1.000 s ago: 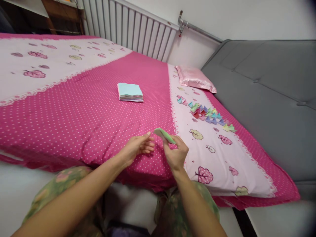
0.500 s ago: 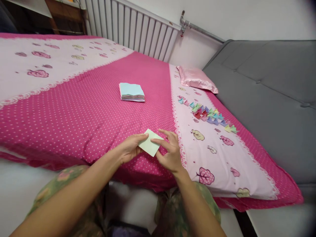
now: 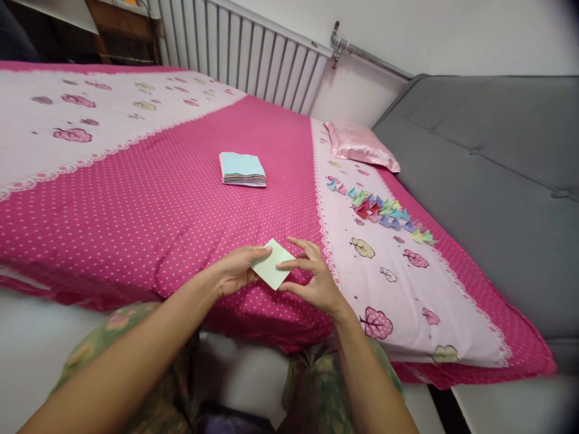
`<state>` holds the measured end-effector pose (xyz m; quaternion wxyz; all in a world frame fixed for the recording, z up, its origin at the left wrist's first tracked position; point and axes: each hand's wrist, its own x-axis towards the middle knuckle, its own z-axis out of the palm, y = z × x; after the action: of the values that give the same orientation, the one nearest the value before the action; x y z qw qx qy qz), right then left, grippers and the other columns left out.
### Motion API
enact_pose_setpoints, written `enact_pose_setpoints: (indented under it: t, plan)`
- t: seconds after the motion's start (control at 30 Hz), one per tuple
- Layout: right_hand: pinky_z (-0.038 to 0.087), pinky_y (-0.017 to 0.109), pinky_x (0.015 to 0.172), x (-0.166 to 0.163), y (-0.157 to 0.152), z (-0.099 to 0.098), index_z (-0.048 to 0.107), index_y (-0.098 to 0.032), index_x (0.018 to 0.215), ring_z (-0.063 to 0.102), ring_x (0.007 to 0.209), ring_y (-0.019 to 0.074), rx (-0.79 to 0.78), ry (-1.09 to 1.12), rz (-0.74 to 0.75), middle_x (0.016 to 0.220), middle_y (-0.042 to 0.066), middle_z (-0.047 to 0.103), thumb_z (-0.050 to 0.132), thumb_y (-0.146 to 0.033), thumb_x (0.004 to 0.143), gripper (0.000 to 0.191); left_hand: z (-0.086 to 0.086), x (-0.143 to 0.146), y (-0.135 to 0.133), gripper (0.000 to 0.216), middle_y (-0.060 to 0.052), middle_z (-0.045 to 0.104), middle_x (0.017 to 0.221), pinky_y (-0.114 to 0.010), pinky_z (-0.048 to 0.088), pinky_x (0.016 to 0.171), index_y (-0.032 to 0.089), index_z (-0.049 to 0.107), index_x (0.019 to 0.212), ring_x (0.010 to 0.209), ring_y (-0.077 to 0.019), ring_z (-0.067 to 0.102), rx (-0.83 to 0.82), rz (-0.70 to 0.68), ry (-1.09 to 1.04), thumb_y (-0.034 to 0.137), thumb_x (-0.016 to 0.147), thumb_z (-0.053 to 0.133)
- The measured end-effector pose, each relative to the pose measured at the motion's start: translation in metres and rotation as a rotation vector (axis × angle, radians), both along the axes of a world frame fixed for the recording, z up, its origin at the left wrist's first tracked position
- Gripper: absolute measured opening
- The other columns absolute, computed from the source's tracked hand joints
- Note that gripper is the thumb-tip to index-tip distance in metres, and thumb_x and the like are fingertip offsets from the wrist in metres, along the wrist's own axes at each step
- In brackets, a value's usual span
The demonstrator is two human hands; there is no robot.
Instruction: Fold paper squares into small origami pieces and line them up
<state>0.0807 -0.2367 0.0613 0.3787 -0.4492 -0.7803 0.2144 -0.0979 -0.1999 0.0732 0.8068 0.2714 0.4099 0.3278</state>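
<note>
A small pale green square of paper (image 3: 272,269) is held above the front edge of the bed, its corners pointing up and down. My left hand (image 3: 238,269) pinches its left corner, thumb on top and fingers beneath. At the paper's right side, my right hand (image 3: 315,276) has its fingers spread, with the index and middle fingertips at the right edge and the thumb near the lower corner. Farther back lies a stack of coloured paper sheets (image 3: 243,166), light blue on top. Several small folded paper pieces (image 3: 377,208) in many colours lie in rows to the right.
The bed wears a pink dotted cover (image 3: 181,199) with white tree-print bands. A shiny pink pillow (image 3: 359,146) rests near the grey padded headboard (image 3: 474,181). Behind the bed stand a white radiator (image 3: 253,54) and a pipe (image 3: 371,55).
The green paper has shifted slightly left and down and turned a little. My right hand's fingers have spread, and its thumb has moved toward the paper's lower corner.
</note>
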Motion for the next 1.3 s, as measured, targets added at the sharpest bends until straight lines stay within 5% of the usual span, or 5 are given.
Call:
enact_pose_setpoints:
  t: [0.37,0.83,1.3]
  plan:
    - [0.038,0.041,0.092,0.0013,0.0027,-0.0034,0.070,-0.033,0.087,0.044,0.113,0.0221,-0.009,0.037,-0.017,0.124,0.002,0.053,0.073,-0.029,0.065,0.023,-0.0034,0.0008,0.0003,0.012,-0.009,0.067,0.071,-0.022,0.050,0.060,0.008,0.064,0.079,0.060,-0.0135,0.062,-0.023,-0.010,-0.018,0.013,0.080,0.053]
    - [0.033,0.042,0.097,0.0023,0.0023,-0.0031,0.068,-0.031,0.092,0.045,0.115,0.0230,-0.032,0.050,0.009,0.124,0.004,0.053,0.079,-0.033,0.054,0.040,-0.0035,0.0002,0.0009,0.012,-0.009,0.068,0.072,-0.025,0.053,0.061,0.007,0.062,0.084,0.062,-0.0151,0.064,-0.045,-0.005,0.012,0.012,0.081,0.051]
    - [0.037,0.040,0.096,0.0064,0.0030,0.0004,0.070,-0.030,0.089,0.048,0.111,0.0209,-0.068,0.094,0.001,0.120,0.003,0.055,0.074,-0.027,0.064,0.026,0.0014,0.0004,0.0004,0.013,-0.008,0.067,0.069,-0.023,0.053,0.060,0.007,0.061,0.083,0.061,-0.0137,0.063,-0.072,-0.013,0.041,0.012,0.083,0.048]
